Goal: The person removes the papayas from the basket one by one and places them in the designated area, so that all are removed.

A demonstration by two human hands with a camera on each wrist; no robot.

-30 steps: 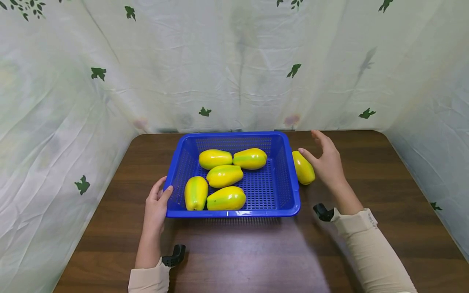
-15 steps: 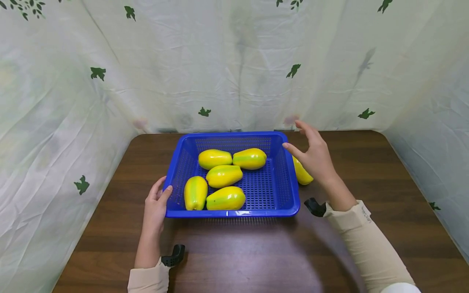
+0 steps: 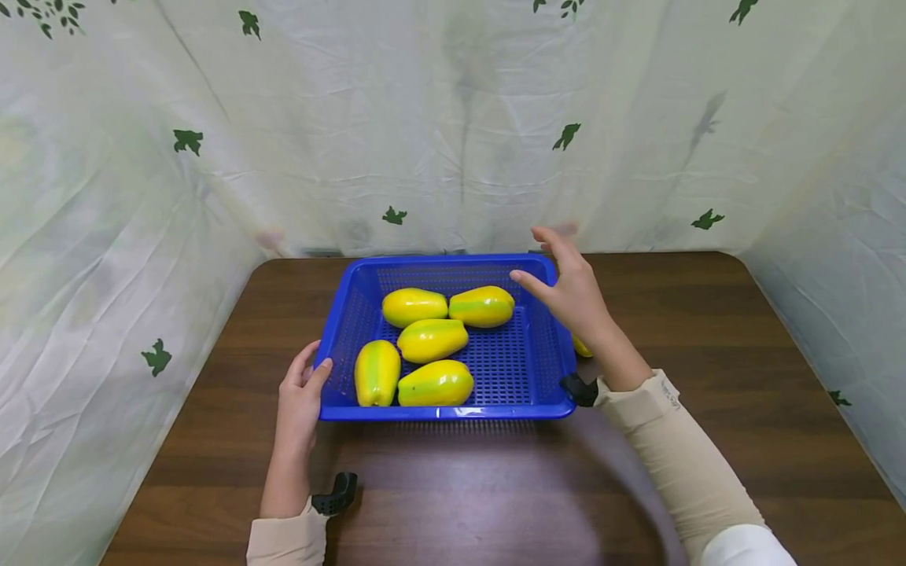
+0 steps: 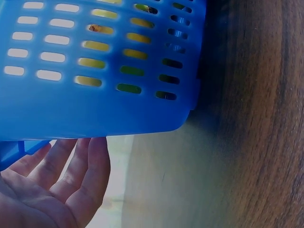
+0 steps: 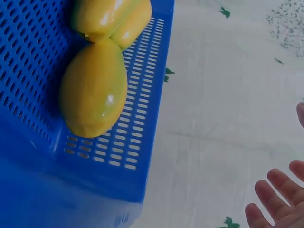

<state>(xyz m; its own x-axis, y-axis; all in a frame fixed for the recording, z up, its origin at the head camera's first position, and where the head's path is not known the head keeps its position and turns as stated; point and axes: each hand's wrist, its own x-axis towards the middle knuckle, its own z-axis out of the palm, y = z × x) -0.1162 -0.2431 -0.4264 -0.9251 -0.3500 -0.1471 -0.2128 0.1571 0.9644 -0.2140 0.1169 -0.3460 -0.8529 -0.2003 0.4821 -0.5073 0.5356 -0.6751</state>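
Observation:
A blue plastic basket (image 3: 447, 412) with perforated walls sits on the table, holding several yellow-green papayas (image 3: 433, 340). At its left side my left hand (image 3: 300, 401) grips the rim, thumb on top; in the left wrist view its fingers (image 4: 90, 171) bend up against the basket's outside. Above the basket's back right corner is my right hand (image 3: 573, 295), holding nothing, with thumb and fingers spread apart. Another papaya (image 3: 582, 347) lies on the table just right of the basket, mostly hidden by the right arm and the basket.
The brown wooden table (image 3: 453, 495) extends on both sides and in front of the basket. A pale curtain (image 3: 453, 141) with green bird prints hangs right behind the table and along both sides. A black camera mount (image 3: 579, 390) sits on the right wrist.
My right hand has moved left, from beside the papaya outside to over the basket's right corner, and its arm now covers most of that papaya. The left hand and basket have stayed still.

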